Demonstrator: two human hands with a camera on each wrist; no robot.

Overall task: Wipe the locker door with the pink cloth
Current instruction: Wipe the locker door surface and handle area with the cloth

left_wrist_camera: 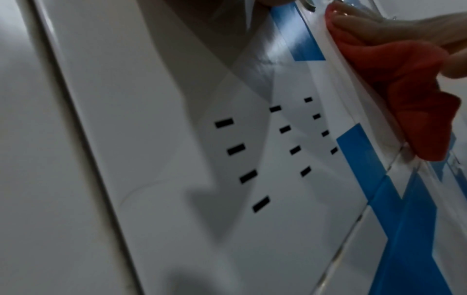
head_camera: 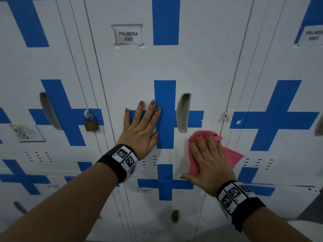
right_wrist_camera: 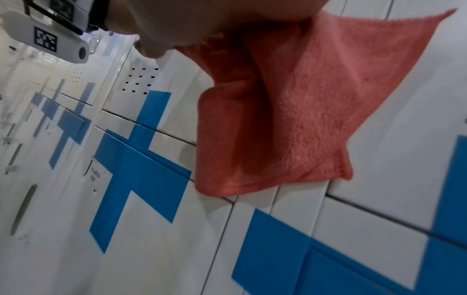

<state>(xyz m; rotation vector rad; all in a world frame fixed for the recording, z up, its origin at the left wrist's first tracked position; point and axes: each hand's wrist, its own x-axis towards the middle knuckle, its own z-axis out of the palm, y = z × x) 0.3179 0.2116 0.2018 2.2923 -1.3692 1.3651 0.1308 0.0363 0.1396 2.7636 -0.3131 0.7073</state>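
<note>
Both hands flat; right hand [head_camera: 208, 160] presses pink cloth [head_camera: 230, 158]

The left wrist view runs along the white locker door [left_wrist_camera: 156, 119], seen at a steep angle. Rows of black vent slots [left_wrist_camera: 262, 151] perforate its lower panel. Blue tape bands [left_wrist_camera: 374, 175] cross the surface. At upper right, fingers [left_wrist_camera: 379, 28] press the pink cloth [left_wrist_camera: 409, 95] against the door.

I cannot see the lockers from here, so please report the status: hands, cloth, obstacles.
Left hand flat on locker door. Right hand flat, pressing pink cloth low on door. Handle just above cloth.
</note>
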